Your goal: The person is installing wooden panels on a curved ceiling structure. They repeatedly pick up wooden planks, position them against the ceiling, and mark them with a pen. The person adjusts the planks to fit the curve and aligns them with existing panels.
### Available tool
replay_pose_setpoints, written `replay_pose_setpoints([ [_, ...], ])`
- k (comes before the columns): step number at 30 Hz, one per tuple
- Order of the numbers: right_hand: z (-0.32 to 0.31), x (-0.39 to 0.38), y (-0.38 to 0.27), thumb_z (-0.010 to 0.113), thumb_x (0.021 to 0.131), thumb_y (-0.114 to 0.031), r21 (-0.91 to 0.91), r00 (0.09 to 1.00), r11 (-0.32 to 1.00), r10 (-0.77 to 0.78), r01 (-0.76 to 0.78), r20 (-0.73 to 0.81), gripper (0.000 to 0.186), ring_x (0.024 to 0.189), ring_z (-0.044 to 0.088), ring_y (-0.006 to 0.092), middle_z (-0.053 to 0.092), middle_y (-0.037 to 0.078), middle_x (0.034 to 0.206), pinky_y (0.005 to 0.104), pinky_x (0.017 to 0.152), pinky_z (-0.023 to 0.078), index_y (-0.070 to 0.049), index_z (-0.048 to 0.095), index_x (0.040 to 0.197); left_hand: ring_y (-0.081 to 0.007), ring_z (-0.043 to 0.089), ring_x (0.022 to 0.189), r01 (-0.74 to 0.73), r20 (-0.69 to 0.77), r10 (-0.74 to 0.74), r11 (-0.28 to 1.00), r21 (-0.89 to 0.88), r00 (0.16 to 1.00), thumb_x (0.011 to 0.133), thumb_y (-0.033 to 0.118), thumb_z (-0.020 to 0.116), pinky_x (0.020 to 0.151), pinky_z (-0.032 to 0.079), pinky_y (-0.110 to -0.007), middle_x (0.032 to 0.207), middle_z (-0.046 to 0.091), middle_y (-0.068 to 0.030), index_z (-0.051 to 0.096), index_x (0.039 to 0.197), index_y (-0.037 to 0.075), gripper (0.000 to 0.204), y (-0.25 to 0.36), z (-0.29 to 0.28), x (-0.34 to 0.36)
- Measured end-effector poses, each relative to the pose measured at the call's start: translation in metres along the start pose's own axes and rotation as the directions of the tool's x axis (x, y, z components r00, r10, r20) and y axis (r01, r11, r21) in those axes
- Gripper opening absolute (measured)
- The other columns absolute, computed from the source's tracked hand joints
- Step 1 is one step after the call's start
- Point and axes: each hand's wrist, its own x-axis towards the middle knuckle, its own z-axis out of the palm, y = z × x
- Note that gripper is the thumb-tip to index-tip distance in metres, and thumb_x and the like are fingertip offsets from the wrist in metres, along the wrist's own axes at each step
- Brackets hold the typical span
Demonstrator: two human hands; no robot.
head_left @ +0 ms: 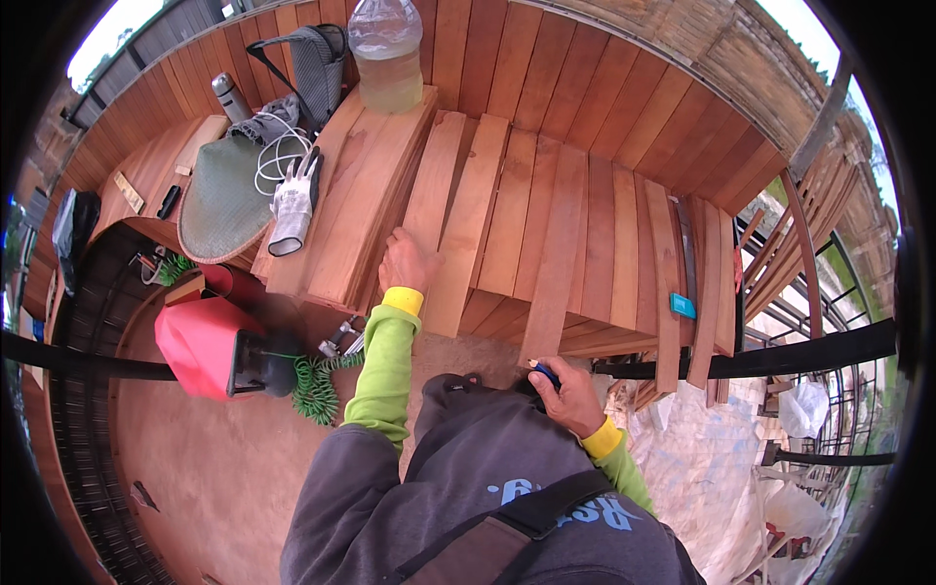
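My left hand (406, 263) is closed over the lower part of a narrow reddish-brown wooden plank (435, 185), just right of a stack of wide boards (356, 205). Parts of its fingers are hard to make out. Another loose plank (475, 210) lies right beside it. Closer to my body, my right hand (573, 402) grips a dark blue pencil (546, 370), its pale wooden tip pointing left. The near end of a long plank (554, 263) juts over the bench edge just above that hand.
A slatted wooden bench (597, 244) curves ahead. On the stack are a water jug (385, 58) and a glove (292, 210); a conical hat (222, 200) sits beside it. A turquoise box (682, 306) is at right. Below left are a red cover (200, 341) and a coiled green hose (315, 390).
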Motion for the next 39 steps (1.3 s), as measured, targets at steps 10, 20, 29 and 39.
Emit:
replay_pose_setpoints([
  [10, -0.005, -0.004, 0.017, 0.060, 0.090, -0.023, 0.057, 0.996, 0.997, 0.053, -0.050, -0.066, 0.025, 0.072, 0.063, 0.0366, 0.062, 0.021, 0.078, 0.0376, 0.062, 0.048, 0.000, 0.060, 0.099, -0.0320, 0.041, 0.122, -0.324, -0.082, 0.381, 0.866, 0.381, 0.921, 0.077, 0.027, 0.068, 0.094, 0.042, -0.044, 0.137, 0.041, -0.0145, 0.045, 0.129, 0.002, 0.062, -0.025, 0.019, -0.011],
  [20, -0.006, 0.019, 0.012, 0.060, 0.090, -0.024, 0.046, 0.997, 0.996, 0.073, -0.074, 0.024, 0.026, 0.069, 0.063, 0.0355, 0.062, 0.021, 0.074, 0.0363, 0.061, 0.048, 0.001, 0.060, 0.098, -0.0354, 0.044, 0.120, -0.431, -0.166, 0.471, 0.873, 0.231, 0.866, 0.086, 0.023, 0.059, 0.098, 0.040, -0.044, 0.132, 0.047, -0.0172, 0.049, 0.124, 0.001, 0.045, -0.075, 0.033, -0.053],
  [29, -0.007, 0.020, 0.021, 0.059, 0.091, -0.023, 0.035, 0.995, 0.995, 0.087, -0.089, 0.049, 0.024, 0.065, 0.062, 0.0315, 0.061, 0.018, 0.073, 0.0338, 0.060, 0.047, 0.000, 0.060, 0.098, -0.0353, 0.057, 0.101, -0.505, -0.449, 0.437, 0.862, -0.038, 0.780, 0.087, 0.014, 0.061, 0.087, 0.046, -0.041, 0.107, 0.062, -0.0139, 0.061, 0.101, 0.001, 0.020, -0.071, 0.011, -0.064],
  [39, -0.001, 0.024, 0.032, 0.049, 0.095, -0.013, 0.298, 0.950, 0.926, 0.281, -0.232, -0.134, 0.015, 0.064, 0.056, 0.0116, 0.057, 0.007, 0.070, 0.0259, 0.059, 0.045, 0.001, 0.056, 0.095, -0.0344, 0.060, 0.089, -0.264, -0.047, 0.268, 0.962, 0.074, 0.962, 0.085, 0.032, 0.061, 0.074, 0.048, -0.041, 0.096, 0.061, -0.0186, 0.053, 0.112, 0.000, 0.042, -0.019, 0.007, -0.097],
])
